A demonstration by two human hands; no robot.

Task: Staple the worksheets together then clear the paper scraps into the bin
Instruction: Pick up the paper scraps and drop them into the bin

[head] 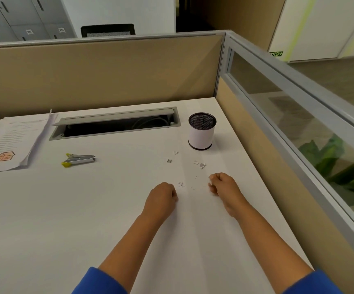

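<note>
Scraps lay scattered between and just beyond our hands, short of the bin; the worksheets sat far left. We judged clearing was underway. Left hand and right hand were curled; contents we couldn't tell. Next: gather carefully.

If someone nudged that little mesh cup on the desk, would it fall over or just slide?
The cup is taller than wide and looks empty through its mesh rim, so it is probably light. A low push would likely slide it across the smooth desk; a push near the rim might tip it, and once down it could roll.
</note>
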